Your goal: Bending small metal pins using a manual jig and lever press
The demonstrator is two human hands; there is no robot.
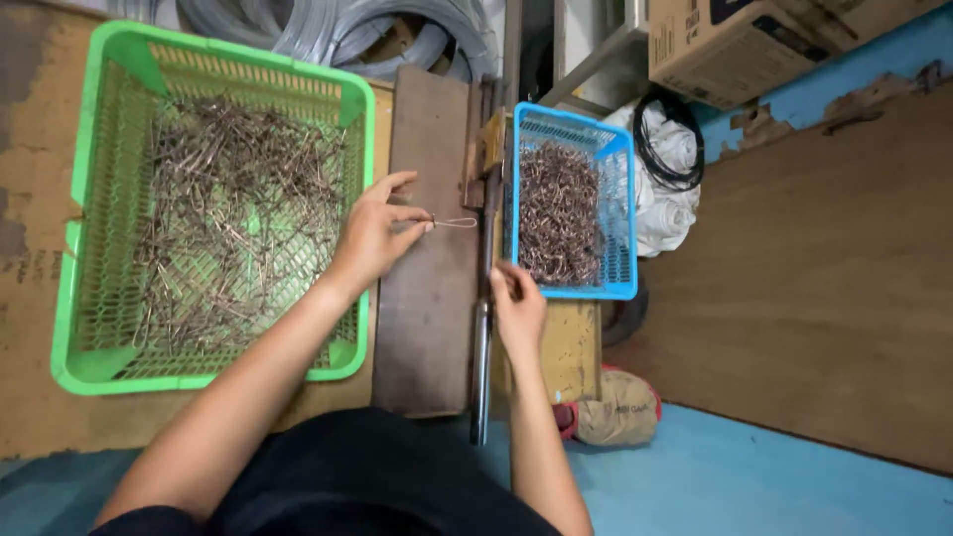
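Note:
My left hand pinches a thin looped wire piece between thumb and fingers, holding it over a flat brown metal plate. The loop's tip points toward a brass-coloured fitting on the plate's right edge. My right hand rests on a long metal lever bar that runs along the plate's right side, fingers curled over it. A green basket full of wire pieces sits left of my left hand. A smaller blue basket heaped with bent wire pieces sits just right of the bar.
Coils of grey wire lie beyond the green basket. A cardboard box stands at the top right, with a black cable loop on white cloth below it. A brown wooden panel lies at the right.

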